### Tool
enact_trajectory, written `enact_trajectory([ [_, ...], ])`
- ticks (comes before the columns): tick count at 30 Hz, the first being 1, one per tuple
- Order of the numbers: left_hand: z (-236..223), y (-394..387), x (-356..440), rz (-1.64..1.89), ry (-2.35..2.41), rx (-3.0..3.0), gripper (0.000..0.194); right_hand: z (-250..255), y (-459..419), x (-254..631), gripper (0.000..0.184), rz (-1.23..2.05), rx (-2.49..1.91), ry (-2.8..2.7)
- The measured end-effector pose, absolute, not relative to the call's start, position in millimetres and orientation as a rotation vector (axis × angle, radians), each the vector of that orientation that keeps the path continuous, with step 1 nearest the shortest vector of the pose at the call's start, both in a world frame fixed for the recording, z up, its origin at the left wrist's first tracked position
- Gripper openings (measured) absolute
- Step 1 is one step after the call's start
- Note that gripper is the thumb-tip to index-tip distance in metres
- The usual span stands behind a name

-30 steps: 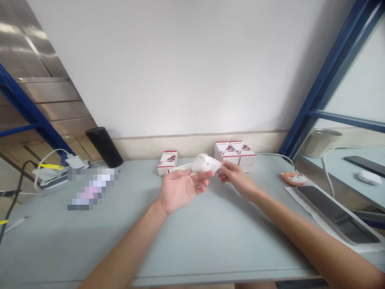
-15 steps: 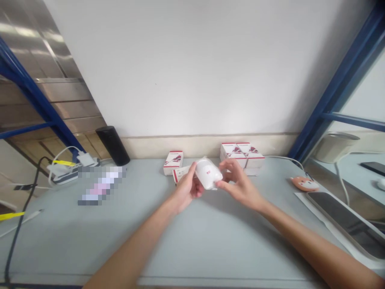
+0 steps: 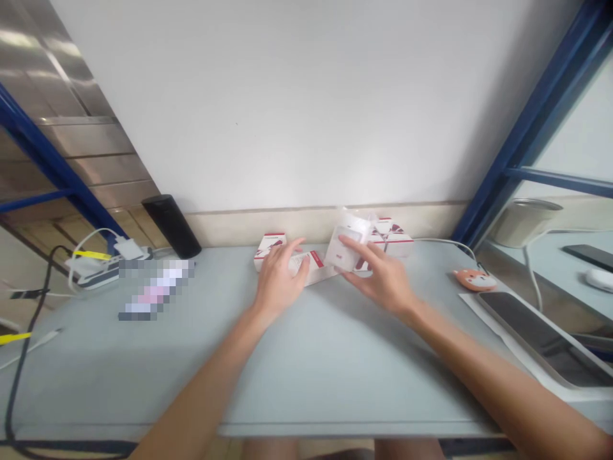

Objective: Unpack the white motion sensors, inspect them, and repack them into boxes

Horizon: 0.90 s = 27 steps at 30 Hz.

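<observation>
My right hand (image 3: 378, 275) grips a white, rounded-corner device in a clear plastic bag (image 3: 343, 249) between thumb and fingers. It is tilted up above the desk, and the loose end of the bag sticks up at the top. My left hand (image 3: 280, 275) is apart from the device, fingers spread, over a white and red carton (image 3: 313, 260) lying on the desk; whether it touches the carton I cannot tell. Just behind the left hand stands another white and red box (image 3: 272, 241). More such boxes (image 3: 398, 241) are stacked behind my right hand, partly hidden.
A black cylinder (image 3: 172, 225) and a power strip (image 3: 103, 271) with cables stand at the back left, near a blurred-out item (image 3: 156, 291). On the right lie an orange animal-shaped object (image 3: 474, 280) and a dark-screened phone or tablet (image 3: 541, 335). Blue posts (image 3: 531, 121) flank the desk.
My left hand has let go of the wrapped device and moved left. My right hand has turned the device more upright, its bag's end now pointing up. The view has shifted slightly.
</observation>
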State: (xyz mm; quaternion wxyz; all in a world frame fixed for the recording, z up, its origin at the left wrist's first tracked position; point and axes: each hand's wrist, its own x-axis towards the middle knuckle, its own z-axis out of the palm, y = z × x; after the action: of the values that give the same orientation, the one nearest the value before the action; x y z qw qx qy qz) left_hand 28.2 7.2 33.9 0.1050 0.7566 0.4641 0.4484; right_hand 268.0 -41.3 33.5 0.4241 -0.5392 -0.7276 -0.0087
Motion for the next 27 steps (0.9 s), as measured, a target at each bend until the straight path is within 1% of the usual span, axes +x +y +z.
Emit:
enact_trajectory([
  [2, 26.7, 12.0, 21.7, 1.09, 1.499, 2.472, 0.052, 35.9, -37.6, 273.6, 0.064, -0.082, -1.473, -1.804],
  [4, 19.2, 15.6, 16.9, 0.848, 1.595, 2.561, 0.056, 34.6, -34.2, 277.8, 0.066, -0.116, -1.551, -1.842],
  [6, 15.0, 17.4, 14.7, 0.741, 1.59, 2.593, 0.056, 31.4, -31.8, 280.2, 0.066, -0.143, -1.58, -1.904],
  [9, 16.8, 16.2, 16.3, 0.828, 1.436, 2.648, 0.058, 28.8, -30.3, 281.1, 0.066, -0.084, -1.573, -1.929],
  [14, 26.4, 9.5, 23.4, 0.994, 1.225, 2.697, 0.063, 35.2, -29.8, 279.7, 0.071, 0.223, -1.552, -1.774],
  [16, 28.1, 8.1, 24.7, 1.053, 1.19, 2.675, 0.063, 36.7, -29.6, 279.5, 0.072, 0.285, -1.552, -1.727],
  [21, 26.0, 9.4, 25.2, 1.147, 1.141, 2.667, 0.063, 30.0, -28.7, 279.7, 0.073, 0.086, -1.56, -1.725],
  [24, 21.2, 11.7, 26.1, 1.224, 1.155, 2.624, 0.062, 23.6, -28.0, 278.8, 0.073, 0.064, -1.514, -1.744],
  [27, 15.2, 13.5, 26.9, 1.313, 1.167, 2.504, 0.06, 17.9, -28.1, 275.6, 0.068, 0.062, -1.444, -1.82],
])
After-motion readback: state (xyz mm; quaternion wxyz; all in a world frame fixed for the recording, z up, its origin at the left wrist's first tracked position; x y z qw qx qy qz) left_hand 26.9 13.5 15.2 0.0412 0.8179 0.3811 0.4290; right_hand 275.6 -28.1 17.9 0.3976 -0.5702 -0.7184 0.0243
